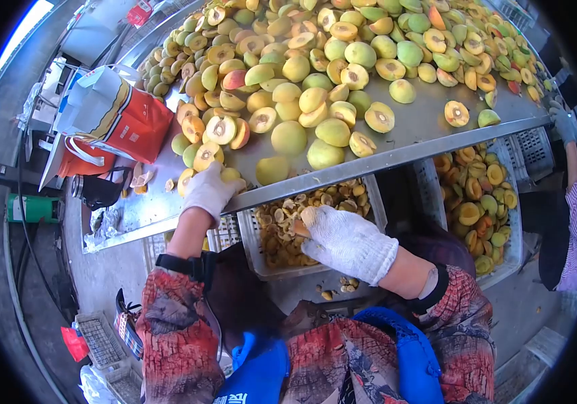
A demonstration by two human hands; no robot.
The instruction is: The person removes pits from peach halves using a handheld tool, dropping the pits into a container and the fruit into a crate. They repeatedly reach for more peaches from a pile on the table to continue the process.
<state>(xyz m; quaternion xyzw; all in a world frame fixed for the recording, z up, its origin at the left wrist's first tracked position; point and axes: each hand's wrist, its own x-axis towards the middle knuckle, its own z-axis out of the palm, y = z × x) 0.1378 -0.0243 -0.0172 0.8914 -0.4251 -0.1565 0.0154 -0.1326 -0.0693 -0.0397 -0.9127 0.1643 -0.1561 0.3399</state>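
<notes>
A red-and-white bag (130, 118) stands on the metal tabletop (382, 151), well to the left of the left grip, with a dark pouch (103, 190) lower down and nearer to it. The left grip (213, 193), in a white glove, reaches over the tabletop's near edge, its fingers bent against halved yellow fruit (209, 156); the fingertips are partly hidden, and whether they close on a piece cannot be told. Ahead of both grips spreads a broad heap of green and yellow fruit (288, 138), many halves showing brown centers. To the right and lower, the right grip (351, 244), also gloved in white, is closed around a small orange-brown piece (299, 228), its exact nature unclear. Directly under that grip sits a white crate (252, 246) of small fruit scraps (281, 246). Right of the right grip, a second crate (516, 232) holds fruit halves (480, 198). At far right, well apart from both grips, are another person's gloved hand (562, 122) and striped garment (574, 236).
</notes>
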